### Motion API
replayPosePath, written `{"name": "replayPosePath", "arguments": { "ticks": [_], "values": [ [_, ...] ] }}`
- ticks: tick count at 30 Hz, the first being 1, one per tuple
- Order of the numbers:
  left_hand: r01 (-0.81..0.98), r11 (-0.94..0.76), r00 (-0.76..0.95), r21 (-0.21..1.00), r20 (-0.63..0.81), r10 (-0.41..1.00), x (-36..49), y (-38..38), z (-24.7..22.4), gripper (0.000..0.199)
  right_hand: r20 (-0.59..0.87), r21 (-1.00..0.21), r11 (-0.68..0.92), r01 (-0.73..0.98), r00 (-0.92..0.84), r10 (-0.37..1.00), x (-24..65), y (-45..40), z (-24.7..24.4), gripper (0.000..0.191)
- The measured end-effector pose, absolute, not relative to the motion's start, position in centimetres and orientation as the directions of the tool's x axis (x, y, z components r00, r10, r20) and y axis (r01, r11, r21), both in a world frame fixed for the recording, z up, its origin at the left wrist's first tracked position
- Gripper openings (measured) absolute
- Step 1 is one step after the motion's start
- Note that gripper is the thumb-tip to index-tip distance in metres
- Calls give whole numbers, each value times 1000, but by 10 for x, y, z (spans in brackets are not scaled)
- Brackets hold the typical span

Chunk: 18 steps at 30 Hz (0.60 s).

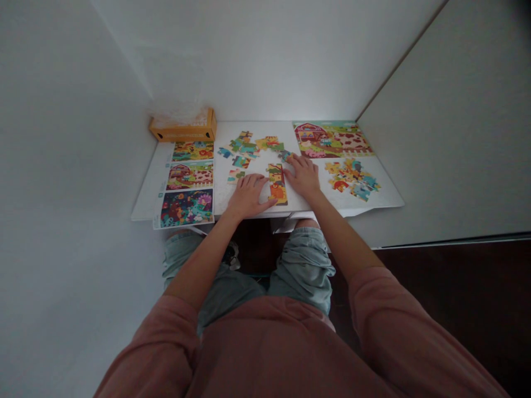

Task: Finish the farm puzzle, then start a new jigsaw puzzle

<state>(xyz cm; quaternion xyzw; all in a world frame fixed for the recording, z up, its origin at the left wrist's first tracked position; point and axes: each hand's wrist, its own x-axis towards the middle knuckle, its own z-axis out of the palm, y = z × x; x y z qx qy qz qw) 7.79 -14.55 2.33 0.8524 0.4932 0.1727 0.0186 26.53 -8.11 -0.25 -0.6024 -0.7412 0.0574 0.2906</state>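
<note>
A joined strip of puzzle pieces (277, 185) with an orange animal lies upright near the front edge of the white table. My left hand (249, 196) rests at its left side, fingers apart, the thumb touching its lower left part. On the strip's other side is my right hand (303, 174), fingers spread on the table, its fingertips beside a small blue puzzle piece (286, 156). Loose puzzle pieces (248, 148) are scattered beyond my left hand, and one pale piece (234, 176) lies by its fingertips. A heap of pieces (352, 178) sits to the right.
Three picture sheets (189, 176) run down the table's left side, below a yellow box (185, 131) with clear plastic on top. A farm picture (332, 139) covers the back right. Walls enclose the white table (143, 193) behind and at both sides.
</note>
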Motion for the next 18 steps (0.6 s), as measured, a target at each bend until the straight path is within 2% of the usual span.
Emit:
{"name": "replayPosePath", "arguments": {
  "ticks": [5,11,18],
  "values": [
    [834,-509,459,213,242,855,79,-147,29,43,383,-415,238,878,-68,921,268,-79,-11,37],
    [828,-516,467,220,238,851,78,-147,29,43,407,-446,140,884,61,911,272,-75,-14,49],
    [826,-528,472,195,271,839,76,-146,24,43,419,-408,64,911,125,900,274,-70,-17,43]
  ]
}}
